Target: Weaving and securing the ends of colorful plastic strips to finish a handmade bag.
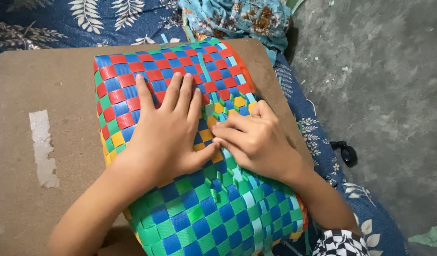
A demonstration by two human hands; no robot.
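A woven plastic-strap basket [199, 213] lies on its side on a brown board [52, 95]. Its weave is red and blue at the far end, yellow in the middle, green and blue near me. My left hand [164, 130] rests flat on the basket with fingers spread, pressing it down. My right hand [254, 140] sits beside it, fingertips pinching a light teal strap [210, 111] that runs along the weave. Loose strap ends stick up near the fingers.
The board rests on a blue leaf-patterned cloth [322, 147]. A bundled floral fabric [237, 19] lies beyond the basket. Grey concrete floor [384, 85] lies to the right, with a small black object [347, 152] at the cloth's edge.
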